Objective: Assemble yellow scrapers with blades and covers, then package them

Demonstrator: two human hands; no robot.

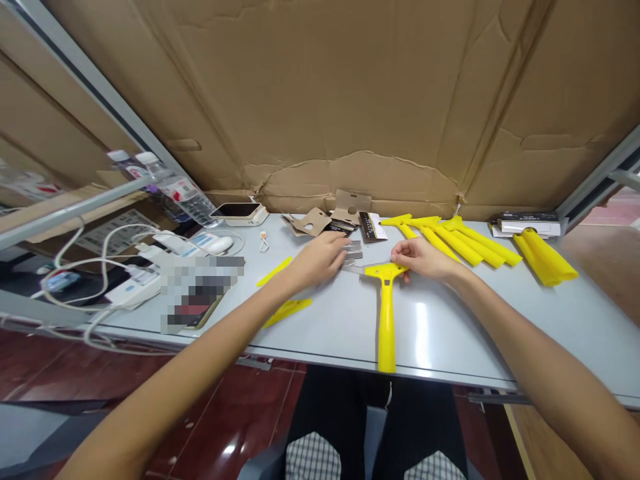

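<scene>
A yellow scraper (387, 320) lies on the table with its handle toward me. My right hand (417, 258) pinches the right end of its wide head, thumb and fingers closed on it. A thin metal strip (354, 269) sticks out from the head's left end. Left of it, my left hand (323, 259) has bent fingers closed at the edge of several thin metal blades (353, 250); its palm side is hidden. Two slim yellow plastic pieces (287, 311) lie under and beside my left forearm.
More yellow scraper handles (460, 243) lie at the back right, near a rolled yellow piece (545, 259). Cardboard packaging (313, 221) stands against the cardboard wall (350, 87). On the left are a phone (207, 313), a power strip (133, 287) with cables, and water bottles (183, 193).
</scene>
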